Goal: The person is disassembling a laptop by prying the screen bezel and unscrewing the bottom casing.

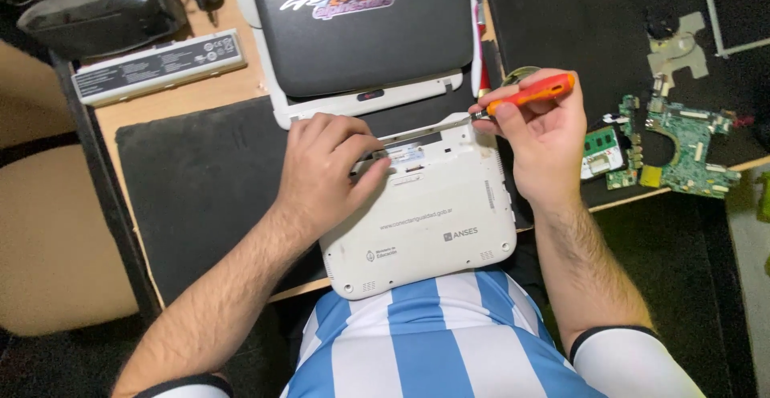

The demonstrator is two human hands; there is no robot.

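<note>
Fingers of right hand (544,137) pinch one orange-handled screwdriver (529,95) over far right corner of one white plastic netbook (433,213), bottom up at near table edge. Left hand (325,175) lies on netbook, fingers curled, holding nothing. One grey battery pack (159,65) far left, two green circuit boards (686,145) right.

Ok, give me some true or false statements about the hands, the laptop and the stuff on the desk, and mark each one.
1. The right hand holds an orange screwdriver. True.
2. The left hand rests on the white laptop. True.
3. The white laptop lies with its screen open and lit. False: it lies underside up, no screen showing.
4. A green circuit board lies to the left of the laptop. False: it lies to the right, on the dark mat.
5. A long grey battery pack lies at the desk's upper left. True.
</note>
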